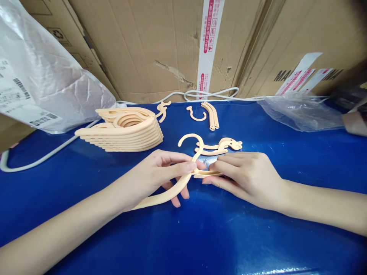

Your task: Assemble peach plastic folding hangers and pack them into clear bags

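Note:
Near the middle of the blue table, my left hand (169, 170) pinches a cream plastic hanger hook (200, 142) joined to a curved hanger arm (172, 190). That arm runs back under my left wrist. My right hand (246, 173) is closed around a second hanger arm (205, 174), its end close to the hook's base; whether the two are joined I cannot tell. My right fingers hide most of this piece. Just behind my hands lie more loose hanger parts (229, 144).
A stack of cream folding hangers (129, 133) stands at left. Farther back are a loose hook (197, 116), hanger arms (212, 116) and small parts (163, 110). A white parcel bag (57, 72), a cable (51, 156), a clear plastic bag (304, 114) and cardboard boxes (149, 42) line the back.

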`<state>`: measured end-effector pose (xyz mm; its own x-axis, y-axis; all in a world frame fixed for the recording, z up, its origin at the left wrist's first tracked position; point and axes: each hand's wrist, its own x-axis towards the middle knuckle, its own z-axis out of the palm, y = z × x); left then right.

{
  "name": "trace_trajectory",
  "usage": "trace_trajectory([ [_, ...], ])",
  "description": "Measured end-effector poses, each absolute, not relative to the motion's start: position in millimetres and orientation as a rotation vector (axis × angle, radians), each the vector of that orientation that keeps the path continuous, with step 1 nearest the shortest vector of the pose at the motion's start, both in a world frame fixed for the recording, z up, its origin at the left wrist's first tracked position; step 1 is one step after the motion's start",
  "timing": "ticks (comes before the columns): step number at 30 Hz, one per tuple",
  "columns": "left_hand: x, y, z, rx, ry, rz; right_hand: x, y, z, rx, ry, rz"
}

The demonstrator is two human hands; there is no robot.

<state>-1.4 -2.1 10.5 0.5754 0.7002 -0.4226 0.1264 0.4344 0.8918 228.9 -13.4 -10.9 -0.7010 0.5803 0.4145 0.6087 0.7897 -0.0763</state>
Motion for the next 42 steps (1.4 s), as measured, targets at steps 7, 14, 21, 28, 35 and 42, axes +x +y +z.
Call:
trace_trajectory([
  [7,2.1,-4.8,12.2,1.101,0.922,0.491,228.2,-14.2,-11.0,-0.910,-2.593,-0.066],
  [14,1.8,-5.4,13.2,1.130,0.943,0.498,229.3,-14.8,-11.3,-0.900,-2.605,-0.064],
  [21,1.1,-5.0,9.8,1.140,0.888,0.540,229.9,-14.6,-10.8,-0.937,-2.614,-0.013],
  [28,2.0,-4.1,9.4,1.159,0.893,0.546,229.6,-13.4,-11.2,-0.934,-2.620,-0.024],
  [35,1.3,-4.4,8.7,1.178,0.919,0.503,228.8,-14.9,-10.0,-0.928,-2.638,-0.088],
  [42,2.7,-4.0,10.8,1.184,0.932,0.495,229.7,-16.0,-10.5,-0.919,-2.626,-0.105],
])
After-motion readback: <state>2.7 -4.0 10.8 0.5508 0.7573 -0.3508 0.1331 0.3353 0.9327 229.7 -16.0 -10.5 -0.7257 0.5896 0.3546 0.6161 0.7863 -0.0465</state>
